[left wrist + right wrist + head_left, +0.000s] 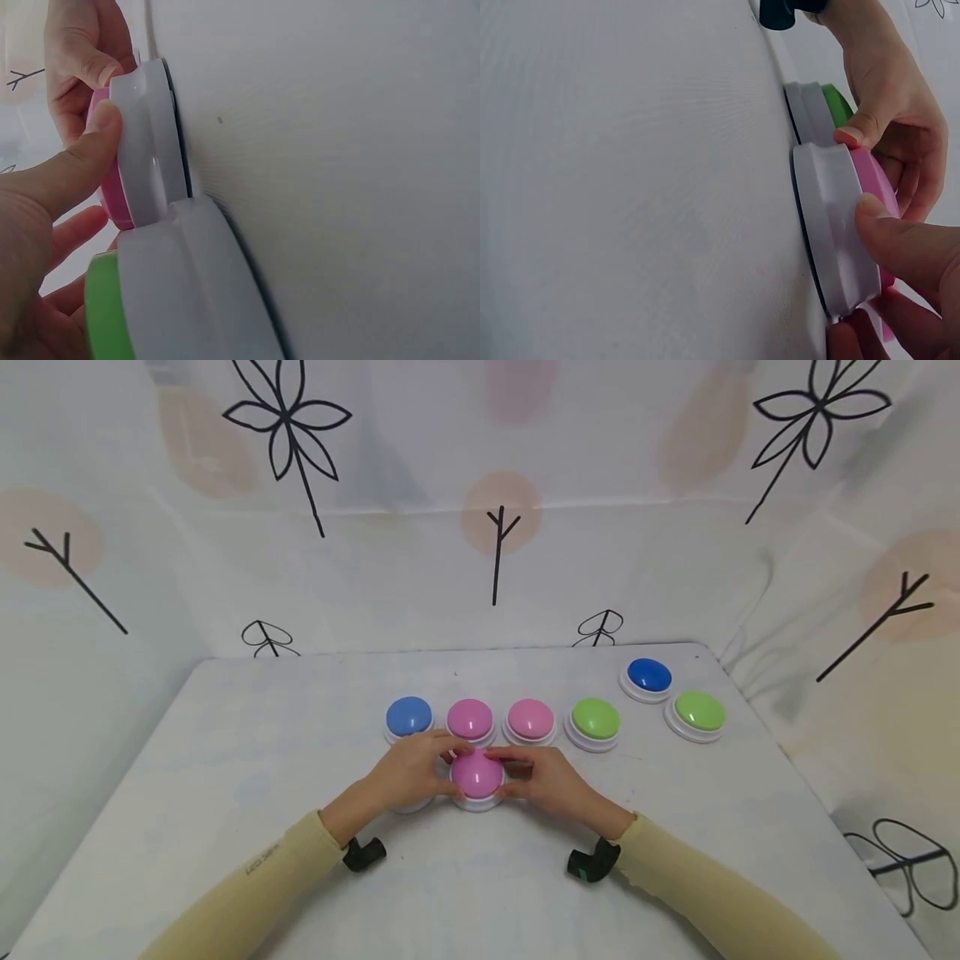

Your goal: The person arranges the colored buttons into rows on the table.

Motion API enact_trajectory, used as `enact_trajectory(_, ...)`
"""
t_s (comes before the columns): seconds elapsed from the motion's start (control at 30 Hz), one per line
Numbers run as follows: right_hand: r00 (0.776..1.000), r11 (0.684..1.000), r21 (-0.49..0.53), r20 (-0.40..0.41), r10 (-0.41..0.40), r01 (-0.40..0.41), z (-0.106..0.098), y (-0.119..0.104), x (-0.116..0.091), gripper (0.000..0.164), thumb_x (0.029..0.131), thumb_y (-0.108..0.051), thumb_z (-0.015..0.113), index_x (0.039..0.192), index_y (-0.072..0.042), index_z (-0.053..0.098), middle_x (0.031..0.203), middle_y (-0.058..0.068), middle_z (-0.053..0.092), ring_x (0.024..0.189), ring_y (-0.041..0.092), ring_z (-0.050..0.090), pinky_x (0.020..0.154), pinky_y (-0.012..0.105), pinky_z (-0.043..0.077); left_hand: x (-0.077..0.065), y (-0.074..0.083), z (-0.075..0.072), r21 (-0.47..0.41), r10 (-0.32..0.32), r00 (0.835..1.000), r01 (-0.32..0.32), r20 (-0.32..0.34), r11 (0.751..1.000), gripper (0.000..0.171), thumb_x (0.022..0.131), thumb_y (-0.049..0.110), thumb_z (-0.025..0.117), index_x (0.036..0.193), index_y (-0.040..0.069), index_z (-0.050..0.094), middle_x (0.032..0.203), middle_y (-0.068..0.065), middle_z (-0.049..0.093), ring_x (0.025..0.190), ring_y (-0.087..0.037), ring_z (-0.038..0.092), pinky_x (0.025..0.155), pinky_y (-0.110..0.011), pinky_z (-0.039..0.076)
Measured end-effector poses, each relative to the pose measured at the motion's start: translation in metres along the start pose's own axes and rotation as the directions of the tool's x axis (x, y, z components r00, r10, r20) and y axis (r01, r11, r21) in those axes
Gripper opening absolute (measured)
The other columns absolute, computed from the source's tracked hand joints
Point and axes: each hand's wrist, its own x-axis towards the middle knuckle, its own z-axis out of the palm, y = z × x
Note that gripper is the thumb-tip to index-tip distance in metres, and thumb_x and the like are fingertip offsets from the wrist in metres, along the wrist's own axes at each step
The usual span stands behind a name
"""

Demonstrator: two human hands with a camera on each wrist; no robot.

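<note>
Both hands meet at a pink dome push button (477, 774) with a white round base, in front of the back row. My left hand (408, 768) grips its left side, thumb at the near edge and fingers at the far edge. From the other side my right hand (555, 781) grips it the same way. In the left wrist view a green button (105, 307) stands right beside the pink one; the left hand mostly hides it in the head view. The base of the pink button lies at the table surface.
Behind the hands runs a row: a blue button (408, 716), a pink button (470, 719), another pink button (531, 719) and a green button (596, 719). Farther right stand a dark blue button (649, 675) and a green button (700, 711). Patterned cloth (420, 577) hangs behind the white table (247, 735).
</note>
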Motion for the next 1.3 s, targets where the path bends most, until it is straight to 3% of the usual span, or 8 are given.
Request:
enact_trajectory(0.2, 1.0, 1.0, 0.004, -0.012, -0.026, 0.026, 0.001, 0.001, -0.002, 0.058, 0.079, -0.015, 0.086, 0.133, -0.016, 0.065, 0.127, 0.0, 0.067, 0.111, 0.02, 0.066, 0.091, 0.032, 0.054, 0.0, 0.006, 0.0, 0.041, -0.014, 1.0, 0.013, 0.015, 0.999, 0.064, 0.075, 0.036, 0.089, 0.131, 0.017, 0.065, 0.122, 0.001, 0.065, 0.106, -0.013, 0.061, 0.088, -0.03, 0.054)
enact_trajectory(0.43, 1.0, 1.0, -0.003, -0.004, -0.006, 0.006, 0.001, 0.001, -0.002, 0.059, 0.08, -0.016, 0.085, 0.135, -0.02, 0.064, 0.129, -0.004, 0.065, 0.113, 0.015, 0.064, 0.093, 0.028, 0.052, 0.002, 0.011, -0.002, 0.113, -0.01, 1.0, 0.007, 0.029, 0.994, 0.065, 0.075, 0.037, 0.088, 0.132, 0.017, 0.065, 0.129, -0.002, 0.063, 0.119, -0.019, 0.057, 0.096, -0.036, 0.052)
enact_trajectory(0.73, 1.0, 1.0, 0.022, 0.016, 0.0, 0.0, -0.002, 0.0, -0.003, 0.06, 0.082, -0.016, 0.084, 0.138, -0.019, 0.061, 0.132, -0.004, 0.063, 0.117, 0.015, 0.062, 0.095, 0.03, 0.051, 0.004, 0.009, -0.003, 0.071, -0.009, 0.999, 0.006, 0.032, 0.997, 0.067, 0.074, 0.037, 0.089, 0.133, 0.016, 0.064, 0.124, -0.002, 0.062, 0.103, -0.014, 0.061, 0.086, -0.03, 0.054)
enact_trajectory(1.13, 0.999, 0.999, 0.038, 0.037, -0.001, -0.001, -0.008, 0.001, -0.005, 0.053, 0.087, -0.017, 0.079, 0.137, -0.017, 0.062, 0.133, -0.005, 0.063, 0.121, 0.017, 0.06, 0.097, 0.033, 0.051, 0.004, 0.004, -0.006, 0.11, 0.023, 0.997, -0.031, 0.068, 0.993, 0.067, 0.076, 0.044, 0.086, 0.133, 0.018, 0.062, 0.133, -0.001, 0.059, 0.11, -0.015, 0.06, 0.09, -0.033, 0.053)
enact_trajectory(1.3, 0.998, 0.998, 0.043, 0.04, 0.045, -0.046, -0.015, 0.001, -0.008, 0.048, 0.089, -0.016, 0.077, 0.135, -0.014, 0.064, 0.13, 0.0, 0.065, 0.119, 0.021, 0.061, 0.096, 0.034, 0.051, 0.008, 0.006, -0.012, 0.106, 0.016, 0.995, -0.027, 0.096, 0.994, 0.06, 0.079, 0.043, 0.084, 0.13, 0.018, 0.065, 0.129, 0.002, 0.062, 0.109, -0.015, 0.06, 0.09, -0.033, 0.053)
